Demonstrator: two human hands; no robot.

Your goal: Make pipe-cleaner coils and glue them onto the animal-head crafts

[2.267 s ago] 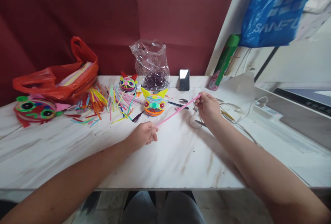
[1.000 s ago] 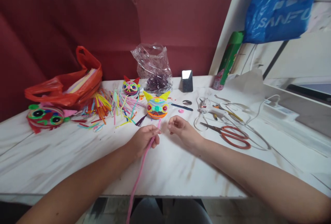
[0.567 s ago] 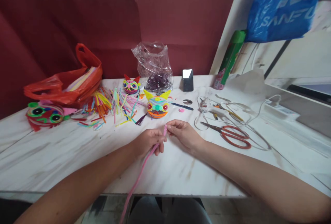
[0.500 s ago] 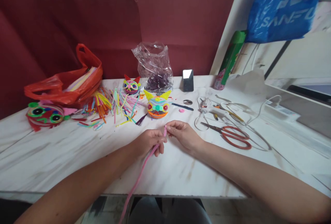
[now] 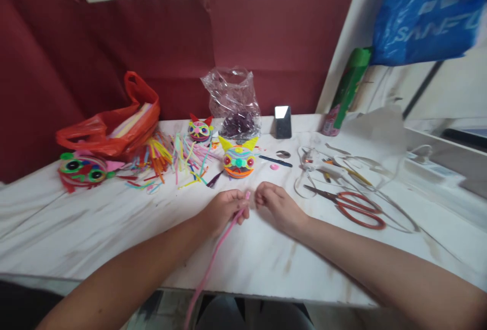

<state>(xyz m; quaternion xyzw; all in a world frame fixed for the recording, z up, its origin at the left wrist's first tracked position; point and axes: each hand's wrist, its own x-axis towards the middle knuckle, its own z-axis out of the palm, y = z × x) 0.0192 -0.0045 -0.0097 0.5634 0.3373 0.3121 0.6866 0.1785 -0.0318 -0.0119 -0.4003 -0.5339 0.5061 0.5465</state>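
Note:
A long pink pipe cleaner point(image 5: 215, 259) runs from the pinched fingers of my left hand point(image 5: 228, 210) down past the table's front edge. Its short tip stands up above the fingers. Just to the right, my right hand point(image 5: 276, 203) is apart from the tip, fingers curled in, with nothing visible between them. Beyond the hands sits a lion-like head point(image 5: 238, 160) with yellow ears, red eyes and coloured bands. A small pink disc point(image 5: 274, 166) and a dark flat stick point(image 5: 276, 161) lie behind my right hand.
Red-handled scissors point(image 5: 357, 205), a white glue gun point(image 5: 315, 160) and looped cable lie at right. Two more craft heads, one green-eyed point(image 5: 83, 170), one red-eared point(image 5: 200, 129), stand among coloured strips point(image 5: 190, 155). Behind are a red bag point(image 5: 95, 132), a clear bag point(image 5: 232, 96), a phone point(image 5: 282, 123).
My right hand has let go of the pink pipe cleaner's tip and drawn off to the right, fingers curling. My left hand still pinches it. The whole view has shifted slightly.

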